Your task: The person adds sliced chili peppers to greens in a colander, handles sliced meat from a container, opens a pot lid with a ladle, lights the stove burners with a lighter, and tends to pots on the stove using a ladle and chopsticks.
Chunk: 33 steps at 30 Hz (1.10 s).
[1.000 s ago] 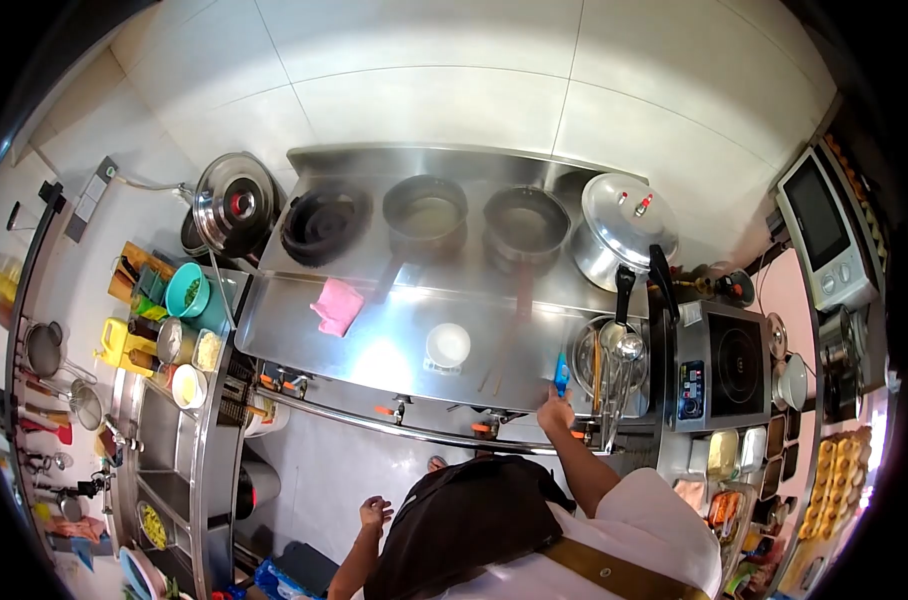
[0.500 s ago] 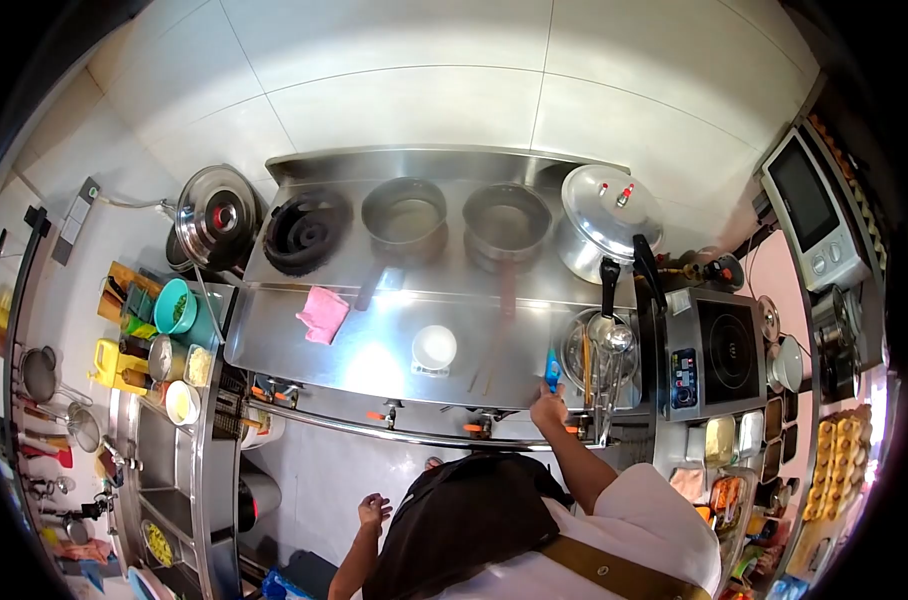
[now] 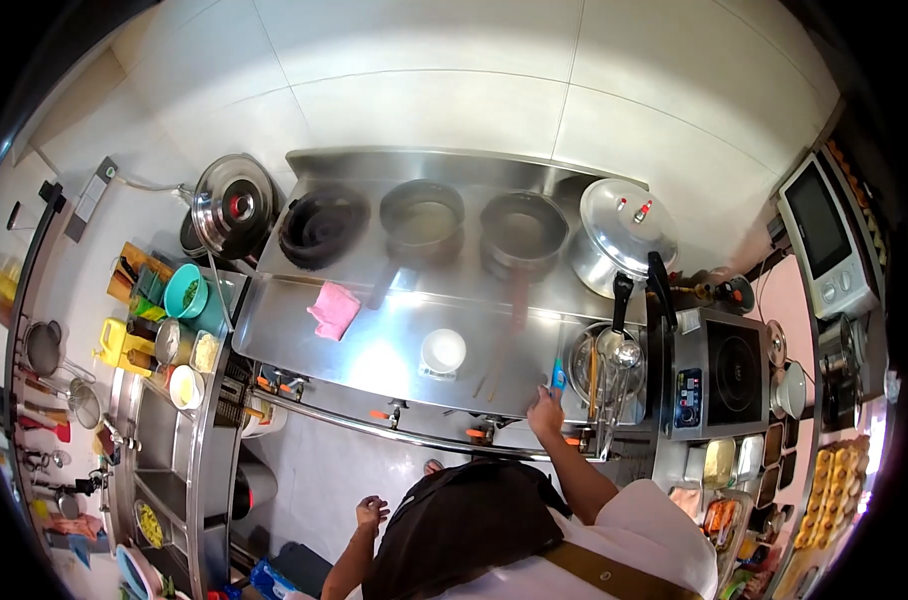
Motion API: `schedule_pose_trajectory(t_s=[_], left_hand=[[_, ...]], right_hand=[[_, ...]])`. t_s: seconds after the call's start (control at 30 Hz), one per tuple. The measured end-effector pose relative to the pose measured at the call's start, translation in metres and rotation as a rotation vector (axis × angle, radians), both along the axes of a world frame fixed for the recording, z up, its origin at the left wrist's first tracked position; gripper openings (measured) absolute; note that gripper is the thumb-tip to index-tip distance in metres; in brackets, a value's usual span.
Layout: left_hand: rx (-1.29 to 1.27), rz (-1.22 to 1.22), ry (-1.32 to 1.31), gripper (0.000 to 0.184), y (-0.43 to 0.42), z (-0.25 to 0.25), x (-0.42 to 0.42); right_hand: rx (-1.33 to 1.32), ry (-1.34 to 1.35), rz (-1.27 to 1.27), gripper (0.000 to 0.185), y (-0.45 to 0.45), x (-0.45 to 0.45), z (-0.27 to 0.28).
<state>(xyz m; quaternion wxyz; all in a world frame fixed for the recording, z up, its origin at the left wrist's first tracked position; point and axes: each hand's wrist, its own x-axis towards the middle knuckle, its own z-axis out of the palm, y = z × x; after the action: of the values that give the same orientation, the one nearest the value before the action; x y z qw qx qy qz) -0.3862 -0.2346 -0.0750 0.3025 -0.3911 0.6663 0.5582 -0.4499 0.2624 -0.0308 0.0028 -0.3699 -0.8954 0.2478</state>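
Note:
My right hand [image 3: 545,412] is at the front edge of the steel stove top [image 3: 274,320], beside a slim blue object [image 3: 558,375], perhaps a lighter. Its fingers look slightly apart, with the tips by the object's lower end. Whether they touch it is too small to make out. Left of my right hand, a small white bowl [image 3: 443,351] sits on what looks like a small scale [image 3: 438,376]. My left hand [image 3: 371,512] hangs low beside my apron, fingers loosely apart, holding nothing visible. To the right, ladles [image 3: 626,354] and chopsticks [image 3: 593,375] rest in a steel basin.
Two saucepans [image 3: 421,218] and a pressure cooker [image 3: 626,235] stand along the back, near a black burner [image 3: 324,228]. A pink cloth [image 3: 334,310] lies at left. An induction cooker [image 3: 729,370] stands at right. The stove's front rail [image 3: 424,437] crosses before me.
The view has shifted, so the stove appears farther right and slightly lower. My right hand has moved slightly left away from the blue object, which stays on the stove top. My left hand hardly moves.

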Motion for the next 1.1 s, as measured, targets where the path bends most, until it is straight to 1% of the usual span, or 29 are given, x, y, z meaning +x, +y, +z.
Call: schedule_pose_trajectory(t_s=[0.03, 0.13, 0.23, 0.33, 0.37, 0.47, 0.5, 0.57, 0.67, 0.7, 0.77, 0.87, 0.9, 0.93, 0.97, 1.0, 1.07, 1.1], left_hand=[[0.0, 0.0, 0.003, 0.024, 0.0, 0.0, 0.001], [-0.032, -0.02, 0.01, 0.023, 0.002, 0.002, 0.0], [-0.085, 0.0, 0.031, 0.017, 0.008, 0.006, 0.002], [-0.126, -0.042, 0.061, 0.009, 0.008, 0.008, 0.004], [-0.138, -0.064, 0.071, 0.007, 0.008, 0.008, 0.005], [-0.161, -0.097, 0.125, 0.004, 0.005, 0.015, 0.005], [-0.166, -0.104, 0.138, 0.004, 0.003, 0.018, 0.005], [-0.122, -0.02, 0.13, 0.005, 0.0, 0.025, 0.004], [-0.07, 0.058, 0.096, 0.012, -0.007, 0.027, 0.004], [-0.058, 0.068, 0.075, 0.013, -0.011, 0.028, 0.005], [-0.043, 0.065, 0.04, 0.018, -0.026, 0.021, 0.008], [-0.004, 0.084, 0.007, 0.019, -0.059, 0.004, 0.011], [0.009, 0.089, 0.013, 0.019, -0.073, -0.004, 0.009], [0.02, 0.095, 0.017, 0.02, -0.089, -0.009, 0.007], [0.029, 0.103, 0.018, 0.02, -0.106, -0.015, 0.007], [0.019, 0.09, 0.018, 0.021, -0.123, -0.018, 0.003], [-0.004, 0.114, 0.032, 0.022, -0.157, -0.023, -0.008], [-0.035, 0.115, 0.034, 0.023, -0.175, -0.024, -0.015]], right_hand=[[0.017, 0.041, 0.035, 0.039, -0.001, -0.002, 0.001], [-0.034, 0.053, 0.046, 0.039, -0.006, -0.012, -0.001], [-0.074, 0.138, 0.115, 0.036, -0.011, -0.026, -0.005], [-0.115, 0.119, 0.217, 0.036, -0.021, -0.039, -0.004], [-0.085, 0.137, 0.293, 0.039, -0.023, -0.042, -0.004], [-0.153, 0.032, 0.339, 0.041, -0.038, -0.053, -0.003], [-0.143, 0.011, 0.365, 0.041, -0.043, -0.058, -0.002], [-0.118, -0.029, 0.415, 0.042, -0.051, -0.064, -0.015], [-0.118, -0.09, 0.383, 0.041, -0.06, -0.073, -0.022], [-0.073, -0.056, 0.398, 0.039, -0.064, -0.075, -0.022], [0.02, 0.014, 0.423, 0.035, -0.068, -0.077, -0.027], [-0.003, -0.041, 0.348, 0.029, -0.078, -0.077, -0.021], [0.028, -0.025, 0.336, 0.025, -0.082, -0.077, -0.022], [0.025, -0.069, 0.295, 0.026, -0.087, -0.077, -0.02], [0.06, -0.041, 0.317, 0.028, -0.091, -0.075, -0.016], [0.092, -0.008, 0.348, 0.03, -0.092, -0.073, -0.026], [0.127, -0.084, 0.249, 0.039, -0.116, -0.075, -0.001], [0.157, -0.081, 0.248, 0.044, -0.124, -0.076, -0.007]])
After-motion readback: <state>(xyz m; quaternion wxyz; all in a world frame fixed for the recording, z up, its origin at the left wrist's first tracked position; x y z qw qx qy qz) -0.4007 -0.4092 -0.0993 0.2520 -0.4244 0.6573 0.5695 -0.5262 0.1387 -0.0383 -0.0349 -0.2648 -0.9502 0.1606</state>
